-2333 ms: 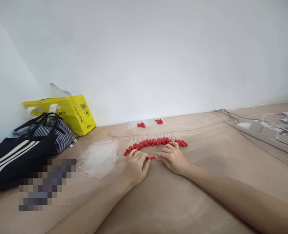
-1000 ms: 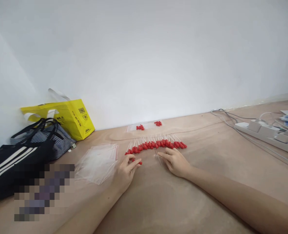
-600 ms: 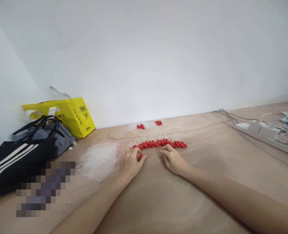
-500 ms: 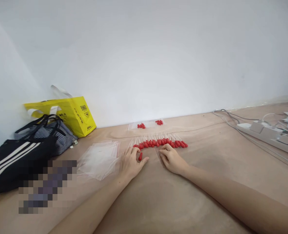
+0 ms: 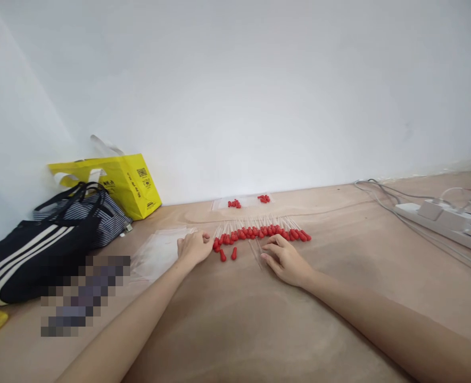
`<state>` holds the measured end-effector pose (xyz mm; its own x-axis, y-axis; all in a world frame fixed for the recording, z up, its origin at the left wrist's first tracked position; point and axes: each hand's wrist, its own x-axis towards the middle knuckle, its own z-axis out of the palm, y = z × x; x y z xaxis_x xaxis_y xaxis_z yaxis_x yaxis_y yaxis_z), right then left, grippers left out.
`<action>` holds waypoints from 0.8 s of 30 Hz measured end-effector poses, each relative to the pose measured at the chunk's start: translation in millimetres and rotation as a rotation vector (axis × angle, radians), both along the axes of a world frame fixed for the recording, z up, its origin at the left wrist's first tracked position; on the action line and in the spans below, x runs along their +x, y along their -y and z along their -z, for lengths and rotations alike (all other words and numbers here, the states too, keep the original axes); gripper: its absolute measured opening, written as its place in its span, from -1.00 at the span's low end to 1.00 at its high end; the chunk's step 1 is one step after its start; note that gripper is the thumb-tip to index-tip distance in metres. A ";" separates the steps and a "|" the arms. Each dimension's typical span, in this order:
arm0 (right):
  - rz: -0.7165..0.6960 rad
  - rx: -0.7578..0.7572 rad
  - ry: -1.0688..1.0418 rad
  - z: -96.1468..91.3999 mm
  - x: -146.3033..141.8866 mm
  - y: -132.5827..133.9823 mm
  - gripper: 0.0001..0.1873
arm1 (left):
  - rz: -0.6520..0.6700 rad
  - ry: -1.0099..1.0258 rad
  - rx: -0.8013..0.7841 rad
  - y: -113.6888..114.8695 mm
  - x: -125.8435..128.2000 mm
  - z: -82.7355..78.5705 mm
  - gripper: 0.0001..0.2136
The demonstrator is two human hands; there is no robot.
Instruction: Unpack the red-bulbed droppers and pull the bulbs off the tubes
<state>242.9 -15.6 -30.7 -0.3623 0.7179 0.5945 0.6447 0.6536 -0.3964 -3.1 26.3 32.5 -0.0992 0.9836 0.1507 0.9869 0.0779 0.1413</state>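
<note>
My left hand (image 5: 195, 248) is over the right edge of a stack of clear zip bags (image 5: 155, 254); its fingers are bent and their tips hidden. Beside it, a long row of droppers with red rubber bulbs (image 5: 252, 232) lies with the thin clear tubes pointing to the wall. Two loose red bulbs (image 5: 223, 255) lie in front of the row's left part. Thin clear tubes (image 5: 256, 254) rest on the table just left of my right hand (image 5: 287, 261). That hand lies on the table, fingers bent and apart from the thumb, with nothing seen in them.
Near the wall lie clear bags with red bulbs (image 5: 234, 204). At left stand a yellow bag (image 5: 139, 186), a striped bag (image 5: 109, 218) and a black bag with white stripes (image 5: 55, 244). A white power strip (image 5: 446, 221) with cables is at right. A pixelated patch covers something at lower left.
My left hand has moved left, off the loose red bulbs and onto the bag stack. Two loose bulbs now show where one did. The right hand's fingers have come away from the clear tubes.
</note>
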 end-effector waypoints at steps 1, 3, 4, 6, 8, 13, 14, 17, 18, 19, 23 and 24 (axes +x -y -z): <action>0.016 0.010 0.012 0.1 0.3 0.0 -0.81 | -0.010 -0.005 -0.052 -4.0 -0.9 -1.3 -0.79; 0.040 0.026 0.040 0.7 1.0 -0.3 -0.82 | -0.026 -0.015 -0.131 -10.5 -2.5 -2.1 -0.77; 0.049 0.032 0.054 1.0 1.4 -0.4 -0.82 | -0.033 -0.019 -0.164 -12.9 -3.0 -2.0 -0.76; 0.064 0.037 0.081 1.5 2.3 -0.6 -0.83 | -0.038 -0.024 -0.211 -16.2 -3.0 -1.5 -0.74; 0.077 0.031 0.105 1.0 3.2 -0.1 -0.83 | -0.037 -0.028 -0.238 -17.8 -2.2 -0.6 -0.73; 0.012 0.039 0.134 -9.1 1.3 8.7 -0.80 | -0.065 -0.052 -0.235 -18.0 -2.1 2.9 -0.71; -0.047 0.048 0.160 -12.2 -0.7 11.2 -0.77 | -0.077 -0.054 -0.224 -17.4 -3.1 3.0 -0.69; -0.222 0.058 0.270 -19.3 -10.1 16.1 -0.69 | -0.099 -0.047 -0.182 -13.3 -7.1 -0.5 -0.68; -0.247 0.056 0.302 -20.5 -13.8 16.2 -0.69 | -0.101 -0.042 -0.167 -10.8 -8.3 -2.9 -0.68; -0.254 0.055 0.328 -21.0 -17.3 15.5 -0.69 | -0.099 -0.037 -0.152 -7.6 -9.2 -5.7 -0.68; -0.207 0.062 0.369 -18.9 -25.1 10.4 -0.76 | -0.055 -0.016 -0.099 11.7 -5.7 -16.9 -0.67; -0.189 0.066 0.362 -18.1 -25.2 9.8 -0.77 | -0.030 -0.011 -0.085 17.8 -2.9 -18.2 -0.68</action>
<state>217.7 -25.4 -12.6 -0.6784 0.5835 0.4464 0.6012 0.7902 -0.1194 -6.0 8.5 50.7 -0.1279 0.9895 0.0678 0.9853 0.1190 0.1225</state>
